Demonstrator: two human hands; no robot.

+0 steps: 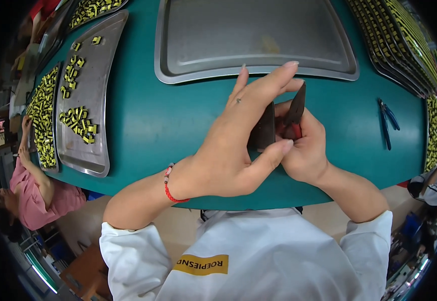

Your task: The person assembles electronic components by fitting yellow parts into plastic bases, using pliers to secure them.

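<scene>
Above the table's near edge my two hands are close together. My left hand [228, 145] has its fingers stretched forward and its thumb bent in, around a dark, flat-sided piece [264, 128]. Part of that piece is hidden by the hand, and its kind cannot be made out. My right hand [306, 148] is closed on pliers [295, 108], whose dark pointed jaws stick up and whose red handles show between the fingers. The jaws are beside the dark piece; whether they touch it I cannot tell.
A large metal tray [253, 35] lies ahead on the green table [143, 110]. At left, another tray [85, 155] bears scattered yellow-and-black parts [80, 123]. Stacked trays [399, 45] of such parts stand far right, near blue-handled pliers [386, 123]. A person in pink [43, 195] sits left.
</scene>
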